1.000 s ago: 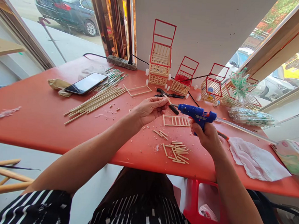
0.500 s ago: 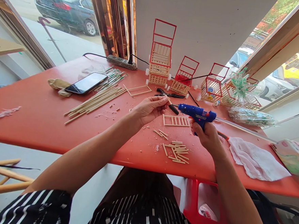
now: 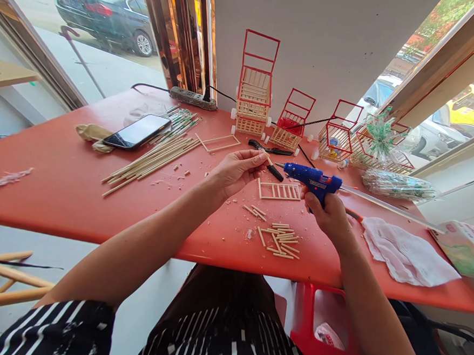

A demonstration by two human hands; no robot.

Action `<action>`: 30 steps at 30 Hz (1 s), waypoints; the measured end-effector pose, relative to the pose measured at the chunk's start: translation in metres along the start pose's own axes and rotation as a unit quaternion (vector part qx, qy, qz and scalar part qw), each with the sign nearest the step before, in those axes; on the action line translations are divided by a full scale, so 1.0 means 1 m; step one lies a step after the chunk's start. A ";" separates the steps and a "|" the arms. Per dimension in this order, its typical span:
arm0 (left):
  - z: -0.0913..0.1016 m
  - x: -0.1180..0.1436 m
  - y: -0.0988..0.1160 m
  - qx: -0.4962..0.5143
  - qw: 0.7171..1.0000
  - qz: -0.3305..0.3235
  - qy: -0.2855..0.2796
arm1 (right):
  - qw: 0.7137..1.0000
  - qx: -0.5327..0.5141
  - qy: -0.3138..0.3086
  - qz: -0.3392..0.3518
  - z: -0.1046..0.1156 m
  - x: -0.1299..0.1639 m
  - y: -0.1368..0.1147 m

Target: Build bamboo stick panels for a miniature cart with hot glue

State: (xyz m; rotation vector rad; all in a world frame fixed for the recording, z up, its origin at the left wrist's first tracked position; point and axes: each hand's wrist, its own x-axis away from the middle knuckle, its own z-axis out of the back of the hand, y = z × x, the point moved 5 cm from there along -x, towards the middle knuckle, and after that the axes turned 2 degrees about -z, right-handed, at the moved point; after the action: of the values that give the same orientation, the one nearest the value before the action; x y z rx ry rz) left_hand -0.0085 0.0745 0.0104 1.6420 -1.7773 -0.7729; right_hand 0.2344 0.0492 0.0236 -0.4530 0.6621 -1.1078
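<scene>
Between thumb and fingers, my left hand (image 3: 243, 170) pinches a short wooden stick (image 3: 268, 158). My right hand (image 3: 328, 213) is wrapped round the grip of a blue glue gun (image 3: 312, 178), with a long clear glue stick (image 3: 389, 204) running out of its back. The nozzle points left, a small gap away from the wooden stick. Below the gun lies a ladder-like stick frame (image 3: 280, 191). Nearer the table edge are a pile of short cut sticks (image 3: 283, 241) and a few more sticks (image 3: 254, 213). Black-handled pliers (image 3: 271, 148) lie behind my left hand.
Long sticks (image 3: 152, 163), a phone (image 3: 137, 131) and an open stick frame (image 3: 219, 142) lie on the left of the red table (image 3: 58, 186). Small stick carts (image 3: 254, 97) stand along the wall, near a power strip (image 3: 194, 99). A white cloth (image 3: 408, 251) lies at right.
The glue gun has shifted slightly right, so its nozzle has drawn back from the stick in my left hand. My left hand has barely moved.
</scene>
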 end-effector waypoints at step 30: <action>-0.004 0.004 -0.014 -0.195 0.977 -0.033 -0.077 | 0.974 0.199 0.069 -0.082 0.133 -0.023 0.106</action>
State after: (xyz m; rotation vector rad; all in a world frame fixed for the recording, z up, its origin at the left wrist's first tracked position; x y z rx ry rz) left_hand 0.0036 0.0697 0.0028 1.4121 -1.5521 -1.2222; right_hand 0.3896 0.1130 0.0584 -0.0870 0.5118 -1.4019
